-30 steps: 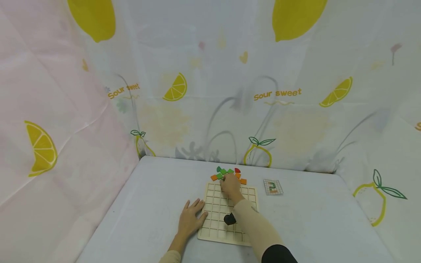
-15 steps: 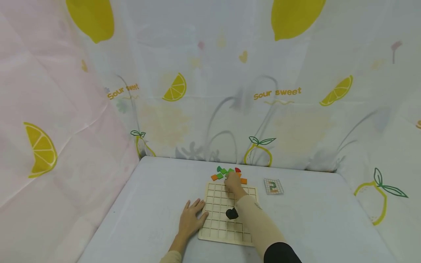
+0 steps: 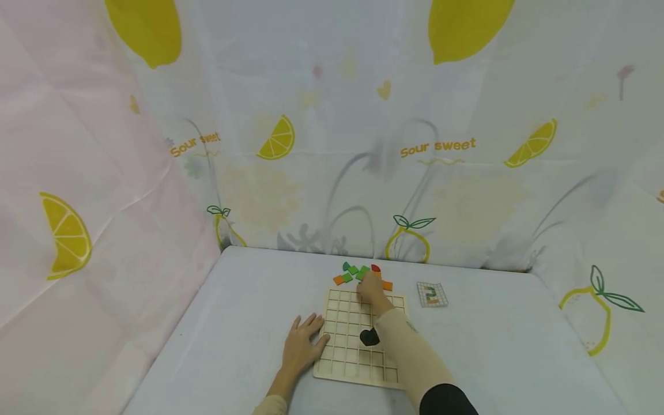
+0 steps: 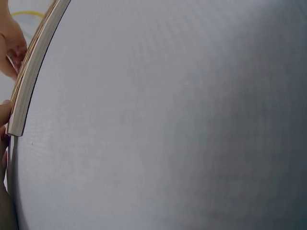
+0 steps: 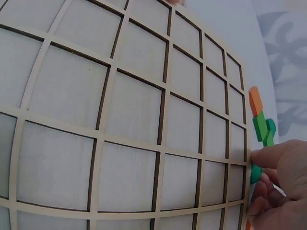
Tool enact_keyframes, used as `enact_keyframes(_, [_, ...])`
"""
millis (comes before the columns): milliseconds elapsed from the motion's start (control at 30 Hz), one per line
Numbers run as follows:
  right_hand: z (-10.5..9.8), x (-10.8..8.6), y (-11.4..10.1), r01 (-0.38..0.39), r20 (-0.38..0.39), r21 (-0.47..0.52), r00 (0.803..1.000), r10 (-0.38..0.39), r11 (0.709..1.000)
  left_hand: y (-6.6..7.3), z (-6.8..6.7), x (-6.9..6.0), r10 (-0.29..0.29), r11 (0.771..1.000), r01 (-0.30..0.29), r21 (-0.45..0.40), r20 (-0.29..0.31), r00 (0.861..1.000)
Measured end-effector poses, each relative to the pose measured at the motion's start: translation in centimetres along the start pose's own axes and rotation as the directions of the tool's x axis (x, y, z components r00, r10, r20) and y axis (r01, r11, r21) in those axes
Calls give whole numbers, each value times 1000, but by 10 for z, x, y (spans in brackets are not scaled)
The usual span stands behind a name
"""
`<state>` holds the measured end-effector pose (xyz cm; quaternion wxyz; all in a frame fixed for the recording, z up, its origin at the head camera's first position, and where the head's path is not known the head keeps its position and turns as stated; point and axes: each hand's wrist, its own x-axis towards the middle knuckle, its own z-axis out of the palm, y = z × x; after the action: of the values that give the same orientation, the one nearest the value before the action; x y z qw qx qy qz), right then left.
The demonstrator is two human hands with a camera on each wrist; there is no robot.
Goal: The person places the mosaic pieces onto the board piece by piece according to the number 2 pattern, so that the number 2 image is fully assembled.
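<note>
A pale wooden grid board (image 3: 342,331) lies on the white table, divided into square cells. My left hand (image 3: 301,349) rests flat at its left side, fingers spread, the thumb touching the board's edge. Beyond the far edge, my right hand (image 3: 370,288) pinches a dark green piece (image 5: 255,173) with a rounded edge; the fingers partly cover it. Around that hand lie flat coloured pieces: green squares (image 3: 353,270), an orange square (image 3: 339,280), a dark green rounded piece (image 3: 346,266), a red rounded piece (image 3: 376,268) and another orange piece (image 3: 387,285).
Right of the board lies a small pattern card (image 3: 432,294) with a gridded picture. A lemon-print cloth (image 3: 332,190) hangs behind and beside the table (image 3: 249,300). My right forearm (image 3: 410,351) crosses the board and hides some of its right cells.
My right hand has shifted a little to the right along the far edge, uncovering green pieces. The orange piece beside it sits slightly further right. My left hand stays in place.
</note>
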<state>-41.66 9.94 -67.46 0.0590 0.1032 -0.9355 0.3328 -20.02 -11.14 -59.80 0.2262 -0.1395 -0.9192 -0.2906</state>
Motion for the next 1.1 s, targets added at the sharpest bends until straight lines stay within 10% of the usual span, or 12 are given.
enact_keyframes(367, [-4,-7,15,43,-21,145,999,-41,988,-1,-1,0,-2,1000,2,-3,12,1000])
enact_keyframes(600, [-87,-78,-68,97,-212,554,977,27,827,-2,-1,1,15,1000,-15,2,0,1000])
enact_keyframes(800, [-147,-113,-101,-61,-55,711,988,141,700,-3,0,2,22,1000,-21,21,-28,999])
enact_keyframes(933, [-152,-118,-85,-137,-1,698,981,193,703,-4,2,2,12,1000,-12,20,-16,1000])
enact_keyframes(1100, [-137,-124,-67,-182,-10,589,973,232,788,-2,2,0,34,999,-34,23,-30,999])
